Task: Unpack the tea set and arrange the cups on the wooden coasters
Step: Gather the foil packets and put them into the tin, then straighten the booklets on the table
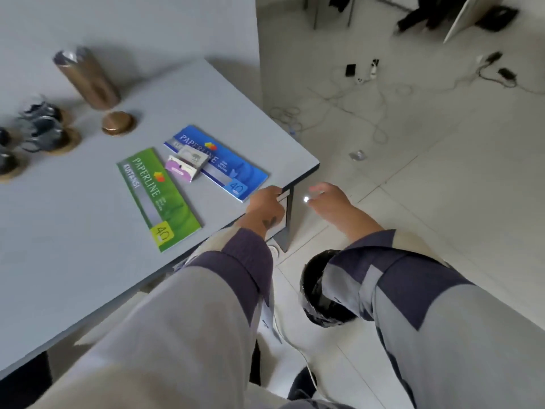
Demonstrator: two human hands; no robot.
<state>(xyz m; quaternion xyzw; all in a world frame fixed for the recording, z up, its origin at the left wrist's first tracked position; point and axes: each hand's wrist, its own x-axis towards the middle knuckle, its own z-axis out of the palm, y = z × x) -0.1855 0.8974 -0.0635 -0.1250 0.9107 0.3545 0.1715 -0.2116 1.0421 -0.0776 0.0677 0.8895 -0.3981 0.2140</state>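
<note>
Several small dark cups point(41, 128) stand on round wooden coasters point(69, 141) at the table's far left, blurred and partly cut off by the frame edge. A tall bronze canister point(88, 79) stands behind them, and its round lid point(118, 123) lies beside it. My left hand point(265, 206) curls its fingers over the table's edge point(300, 178) near the right corner. My right hand point(330, 203) hangs over the floor past that corner, fingers apart and holding nothing, with a bright glint at one finger.
A green booklet point(159, 196) and a blue booklet point(218, 163) lie on the grey table, with small paper packets point(185, 165) between them. A black bin point(321, 293) stands on the tiled floor under my right arm. Cables and chargers point(368, 75) litter the floor beyond.
</note>
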